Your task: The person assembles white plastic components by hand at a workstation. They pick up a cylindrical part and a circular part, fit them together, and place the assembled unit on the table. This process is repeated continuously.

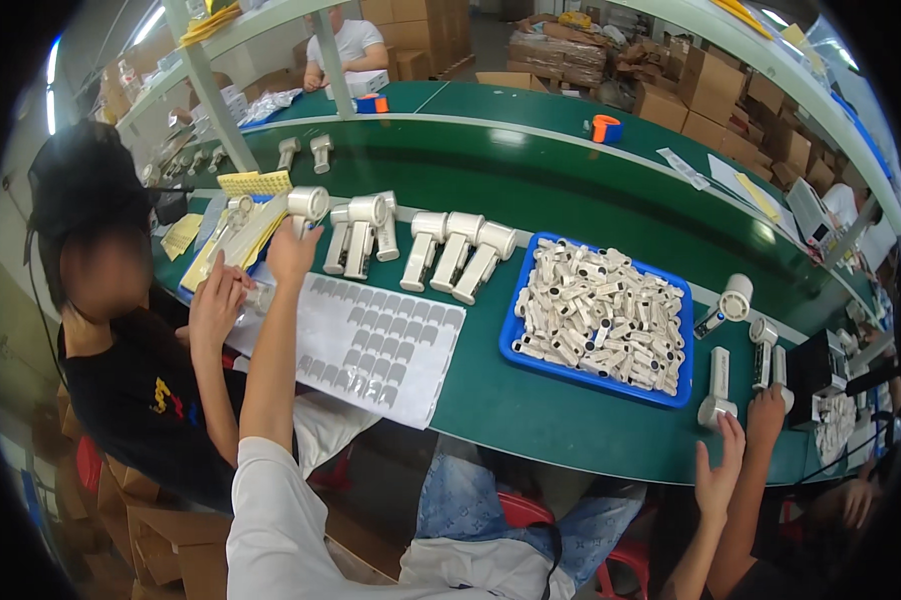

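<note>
My left arm in a white sleeve reaches to the far left, where my left hand is closed round the handle of a white handheld device shaped like a small hair dryer. At the right, my right hand is open, thumb apart, its fingertips by the round head of a similar device lying on the table. Several more such devices stand along the table's back edge. Below my left arm lies a white sheet with rows of grey labels. A blue tray holds many small white parts.
A person in black sits at my left, a hand beside my left forearm. Close to my right hand, another person's hand touches a white device. A pale rail runs behind the tray. Yellow sheets lie at the left.
</note>
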### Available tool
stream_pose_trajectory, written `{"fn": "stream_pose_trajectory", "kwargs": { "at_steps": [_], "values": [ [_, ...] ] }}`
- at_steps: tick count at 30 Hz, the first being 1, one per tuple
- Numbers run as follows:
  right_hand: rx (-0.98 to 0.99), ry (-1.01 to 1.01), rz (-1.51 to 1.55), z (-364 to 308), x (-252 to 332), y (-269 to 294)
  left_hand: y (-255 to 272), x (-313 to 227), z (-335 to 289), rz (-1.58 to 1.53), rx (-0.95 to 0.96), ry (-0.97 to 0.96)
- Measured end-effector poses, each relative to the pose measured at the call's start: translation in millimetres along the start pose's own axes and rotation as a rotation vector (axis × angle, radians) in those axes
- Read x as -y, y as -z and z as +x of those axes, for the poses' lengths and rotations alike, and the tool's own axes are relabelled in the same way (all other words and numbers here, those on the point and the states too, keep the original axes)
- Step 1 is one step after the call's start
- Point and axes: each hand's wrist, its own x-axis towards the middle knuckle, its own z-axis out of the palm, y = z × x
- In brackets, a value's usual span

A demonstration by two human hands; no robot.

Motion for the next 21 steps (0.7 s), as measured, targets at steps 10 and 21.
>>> {"fn": "stream_pose_trajectory", "kwargs": {
  "at_steps": [10, 21],
  "values": [
    [0.126, -0.041, -0.166, 28, -33, -1, -72, 46, 31, 0.075, 0.057, 0.025],
    [-0.001, 0.120, 0.176, 35, 55, 23, 14, -199, -111, -0.688, 0.516, -0.657]
  ]
}}
